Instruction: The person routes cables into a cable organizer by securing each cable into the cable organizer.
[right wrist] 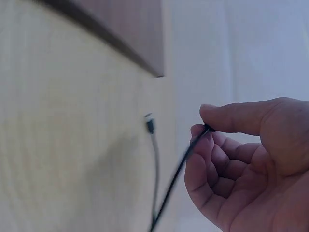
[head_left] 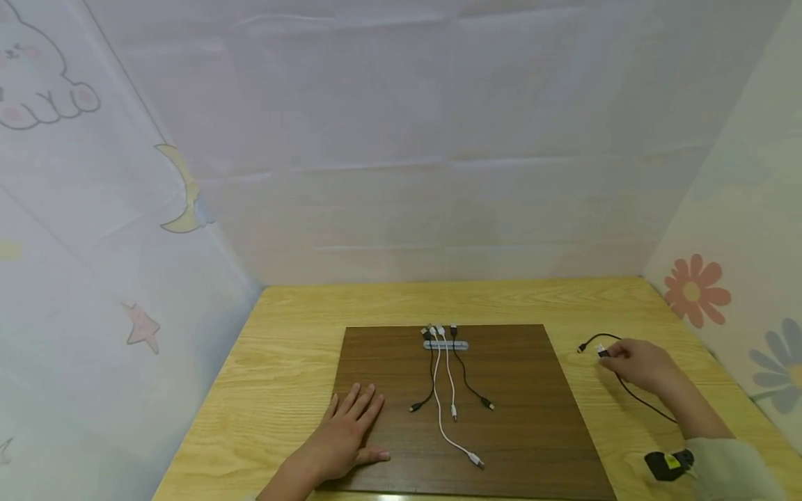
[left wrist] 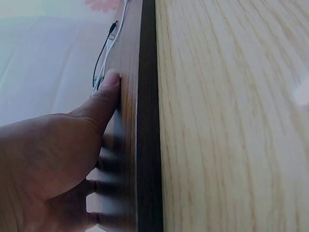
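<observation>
My right hand (head_left: 642, 365) pinches a black USB cable (right wrist: 181, 166) near its USB plug (head_left: 602, 351), to the right of the brown board. The cable's small far connector (right wrist: 150, 124) points away from the hand, over the light wood. My left hand (head_left: 344, 435) lies spread on the left part of the brown board (head_left: 520, 445), palm down and holding nothing. A grey cable clip strip (head_left: 462, 346) sits near the board's far edge. White cables (head_left: 439, 410) and black cables (head_left: 466, 379) run from it toward the near side.
Under the board is a light wood table (head_left: 250, 403). A pale back wall (head_left: 438, 174) rises behind it, with patterned walls left and right. A black device (head_left: 669, 465) is worn at the right wrist.
</observation>
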### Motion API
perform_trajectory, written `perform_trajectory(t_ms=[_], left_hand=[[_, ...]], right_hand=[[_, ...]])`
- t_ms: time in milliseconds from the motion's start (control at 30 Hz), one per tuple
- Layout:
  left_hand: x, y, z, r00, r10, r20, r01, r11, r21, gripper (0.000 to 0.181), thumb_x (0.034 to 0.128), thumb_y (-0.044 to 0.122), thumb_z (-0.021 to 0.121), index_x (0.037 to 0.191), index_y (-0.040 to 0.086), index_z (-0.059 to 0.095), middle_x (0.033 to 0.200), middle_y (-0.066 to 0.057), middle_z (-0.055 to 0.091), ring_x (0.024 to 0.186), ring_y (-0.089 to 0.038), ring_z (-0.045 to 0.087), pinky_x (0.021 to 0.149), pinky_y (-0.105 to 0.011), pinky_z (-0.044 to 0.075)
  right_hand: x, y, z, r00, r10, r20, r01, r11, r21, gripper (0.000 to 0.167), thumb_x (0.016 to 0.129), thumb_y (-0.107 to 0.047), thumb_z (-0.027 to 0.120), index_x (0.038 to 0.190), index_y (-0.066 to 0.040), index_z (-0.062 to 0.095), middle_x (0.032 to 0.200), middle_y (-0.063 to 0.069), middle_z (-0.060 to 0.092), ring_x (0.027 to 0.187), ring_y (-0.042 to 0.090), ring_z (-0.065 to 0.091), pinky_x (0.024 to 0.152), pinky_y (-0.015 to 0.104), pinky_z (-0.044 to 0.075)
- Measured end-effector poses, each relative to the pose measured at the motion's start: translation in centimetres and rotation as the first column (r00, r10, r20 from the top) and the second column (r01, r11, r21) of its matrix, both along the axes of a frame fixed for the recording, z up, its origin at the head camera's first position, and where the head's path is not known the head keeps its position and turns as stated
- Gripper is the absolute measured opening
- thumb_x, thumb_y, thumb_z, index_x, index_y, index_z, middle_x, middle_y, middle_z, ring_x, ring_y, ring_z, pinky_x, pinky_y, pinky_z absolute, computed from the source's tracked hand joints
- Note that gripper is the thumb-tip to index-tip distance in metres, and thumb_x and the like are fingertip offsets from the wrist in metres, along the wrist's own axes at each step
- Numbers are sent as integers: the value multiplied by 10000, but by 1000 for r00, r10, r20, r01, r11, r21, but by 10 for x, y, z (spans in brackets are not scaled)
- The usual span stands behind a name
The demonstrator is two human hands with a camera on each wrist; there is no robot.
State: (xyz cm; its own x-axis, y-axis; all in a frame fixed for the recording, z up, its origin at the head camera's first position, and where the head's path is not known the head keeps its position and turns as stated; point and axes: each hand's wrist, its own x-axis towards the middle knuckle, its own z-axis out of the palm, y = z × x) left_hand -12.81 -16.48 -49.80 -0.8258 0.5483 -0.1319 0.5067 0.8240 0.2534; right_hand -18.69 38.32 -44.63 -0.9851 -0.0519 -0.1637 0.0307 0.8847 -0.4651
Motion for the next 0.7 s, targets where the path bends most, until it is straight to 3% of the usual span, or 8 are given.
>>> perform_trajectory(t_ms=[267,433,700], left_hand=[[0,0,0,1000,3,8,-3,1000,-2,916,910,702,523,1599,143,297,1669,-128,225,1532,-405,165,1163,-681,193],[-1,-1,-2,1000,5,4,-5,1000,10,921,907,707,523,1598,141,299,1667,-130,231,1530,-410,170,1161,-686,194],[-1,-1,-1,1000,7,-1,-7,999,33,925,901,703,539,1594,136,309,1659,-136,251,1526,-413,182,1155,-690,200]], right_hand=[[10,-7,37,1000,-23,-21,20,992,-126,436,1067,-392,497,1096,39,553,865,45,646,775,179,570,623,324,416],[13,-16,60,998,-20,-52,10,984,-176,400,1081,-398,460,1014,-10,526,809,37,570,682,153,448,577,311,332],[13,-34,90,996,26,-83,-44,971,-234,425,1101,-387,396,987,-8,552,866,65,585,730,155,491,611,317,366]])
